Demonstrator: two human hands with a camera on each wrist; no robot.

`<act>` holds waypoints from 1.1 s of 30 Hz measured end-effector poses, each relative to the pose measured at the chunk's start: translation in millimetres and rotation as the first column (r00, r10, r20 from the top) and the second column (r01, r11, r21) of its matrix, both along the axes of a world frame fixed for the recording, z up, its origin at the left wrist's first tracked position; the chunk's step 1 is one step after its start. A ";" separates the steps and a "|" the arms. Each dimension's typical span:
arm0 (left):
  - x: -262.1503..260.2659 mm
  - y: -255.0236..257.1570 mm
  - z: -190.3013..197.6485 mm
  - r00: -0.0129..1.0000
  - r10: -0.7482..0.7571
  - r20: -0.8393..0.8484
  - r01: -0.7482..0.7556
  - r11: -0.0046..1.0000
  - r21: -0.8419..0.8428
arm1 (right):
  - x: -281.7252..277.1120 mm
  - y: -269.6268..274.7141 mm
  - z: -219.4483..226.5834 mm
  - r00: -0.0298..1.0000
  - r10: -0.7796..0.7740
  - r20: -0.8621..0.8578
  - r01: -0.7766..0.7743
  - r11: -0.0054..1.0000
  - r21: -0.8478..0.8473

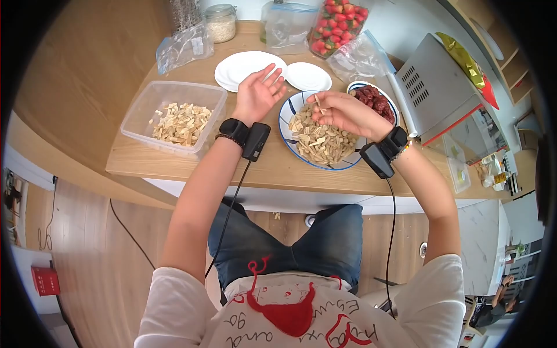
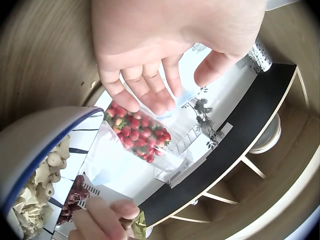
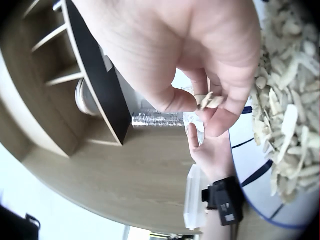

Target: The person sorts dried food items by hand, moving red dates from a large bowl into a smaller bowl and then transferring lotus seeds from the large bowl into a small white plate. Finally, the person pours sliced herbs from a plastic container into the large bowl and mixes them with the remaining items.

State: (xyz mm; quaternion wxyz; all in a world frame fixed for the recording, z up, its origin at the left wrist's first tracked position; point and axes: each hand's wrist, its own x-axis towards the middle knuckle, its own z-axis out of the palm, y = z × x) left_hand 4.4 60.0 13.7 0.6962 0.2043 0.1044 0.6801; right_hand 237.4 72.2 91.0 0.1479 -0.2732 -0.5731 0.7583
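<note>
My right hand (image 1: pixel 348 115) is over the right part of a blue-rimmed bowl (image 1: pixel 282 129) filled with pale dried slices (image 1: pixel 318 145). Between its thumb and fingers it pinches a few pale slices (image 3: pixel 209 101), seen closely in the right wrist view. My left hand (image 1: pixel 258 95) is raised palm up between the bowl and a clear plastic box (image 1: pixel 130 123), fingers loosely spread and holding nothing. The box contains more pale slices (image 1: pixel 183 123). In the left wrist view the left hand (image 2: pixel 170 45) shows relaxed, bent fingers, above and right of the bowl's rim.
White plates (image 1: pixel 232 65) lie behind my left hand. A bowl of dark red dried fruit (image 1: pixel 374 100) is beside the blue-rimmed bowl. Along the back are a glass jar (image 1: pixel 221 24), plastic bags (image 1: pixel 184 47) and strawberries (image 1: pixel 339 26). A grey appliance (image 1: pixel 432 87) stands at the right.
</note>
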 end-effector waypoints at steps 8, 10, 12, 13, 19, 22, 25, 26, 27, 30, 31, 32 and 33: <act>-0.5 -0.9 0.7 1.000 0.002 0.007 -0.002 1.000 -0.003 | -4.4 -10.7 -2.8 0.931 0.078 0.357 -0.193 0.935 0.297; -0.1 -0.8 0.3 1.000 0.006 0.004 -0.006 1.000 -0.004 | -9.5 -19.0 -2.9 0.826 -0.067 0.560 -0.398 0.635 0.663; -0.9 -0.2 -0.1 1.000 0.010 -0.001 -0.010 1.000 -0.002 | -8.9 -31.3 4.5 0.799 -0.052 0.599 -0.477 0.553 0.683; -1.3 0.5 -0.4 1.000 0.002 0.002 -0.002 1.000 0.002 | -9.9 -35.8 8.4 0.775 -0.031 0.631 -0.534 0.503 0.680; -1.0 -1.9 1.3 1.000 0.007 0.010 -0.007 1.000 -0.013 | -11.7 -29.8 -8.3 0.746 0.001 0.666 -0.610 0.399 0.684; -0.9 -1.3 0.9 1.000 0.005 0.012 -0.005 1.000 -0.013 | -12.0 -28.6 -13.0 0.769 -0.040 0.638 -0.576 0.392 0.718; -0.9 -1.4 0.9 1.000 0.013 0.013 -0.013 1.000 -0.023 | -9.5 -16.6 -25.1 0.863 0.021 0.505 -0.455 0.468 0.758; -1.4 -1.7 1.1 1.000 0.017 0.019 -0.016 1.000 -0.026 | -6.2 -11.8 -25.1 0.862 0.010 0.506 -0.421 0.570 0.706; -1.1 -1.4 0.4 0.999 0.021 0.025 -0.020 0.999 -0.031 | -5.9 -12.9 -17.7 0.861 0.000 0.508 -0.380 0.665 0.643; -2.0 -0.2 -1.5 0.999 0.011 0.035 -0.010 1.000 -0.023 | -2.1 -9.5 -8.6 0.889 0.034 0.456 -0.203 0.923 0.327; -2.8 -0.1 -1.9 0.999 0.017 0.031 -0.016 1.000 -0.027 | 1.7 -4.7 -9.6 0.912 0.055 0.406 -0.151 0.967 0.207; -2.3 0.3 -2.4 0.999 0.022 0.027 -0.021 0.999 -0.030 | 3.7 -1.6 -9.7 0.933 0.068 0.353 -0.102 0.992 0.079; -1.2 0.6 -2.2 0.999 0.026 0.024 -0.025 0.999 -0.034 | 3.8 -6.8 -4.0 0.954 0.044 0.298 -0.057 0.998 0.036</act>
